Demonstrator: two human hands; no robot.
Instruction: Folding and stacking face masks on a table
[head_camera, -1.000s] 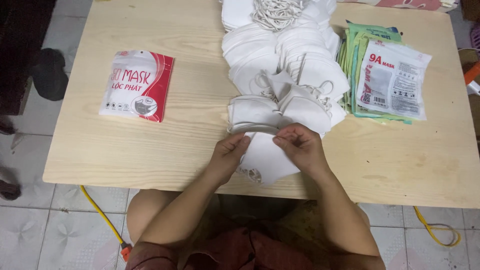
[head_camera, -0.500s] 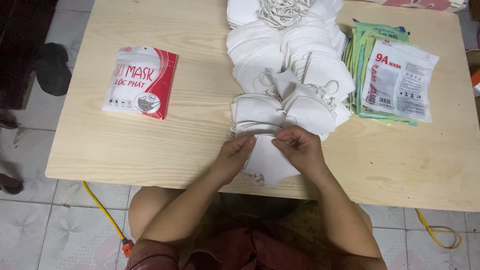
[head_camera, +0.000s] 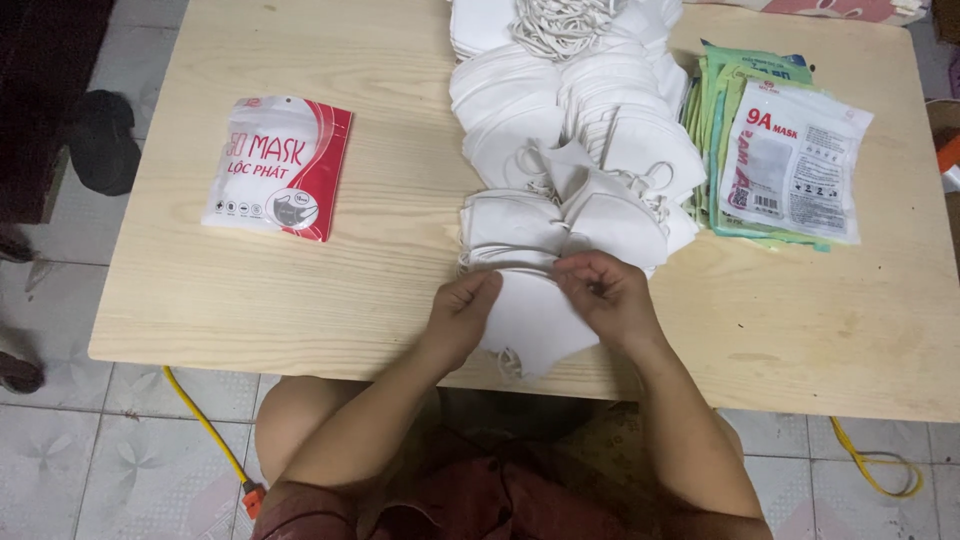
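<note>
1. Counter (head_camera: 250, 290): pale wood-grain top on a floor of light patterned tiles; the white mask pile serves as landmark for every place given below.
2. White mask pile (head_camera: 560, 110): loose folded masks with tangled ear loops, running as a band from the far edge of the counter down its middle toward the person.
3. Green-edged packet stack (head_camera: 790, 165): flat printed bags, just right of the pile and touching its edge.
4. Red-and-white packet (head_camera: 278, 168): one sealed bag lying flat, well left of the pile.
5. Folded white mask (head_camera: 535, 320): at the near end of the pile, flat on the counter, its pointed lower part reaching over the near edge; the long axis runs roughly away from the person, and the top edge lies directly between the two hands, equally near to both.
6. Left hand (head_camera: 462, 310): curled, fingers pressed together and pinching the mask's upper left edge.
7. Right hand (head_camera: 605, 295): curled likewise, fingers pinching the upper right edge or a loop there; which of the two cannot be told.
8. Yellow cable (head_camera: 205, 425): on the floor, below and left of the pile, ending in an orange plug.
</note>
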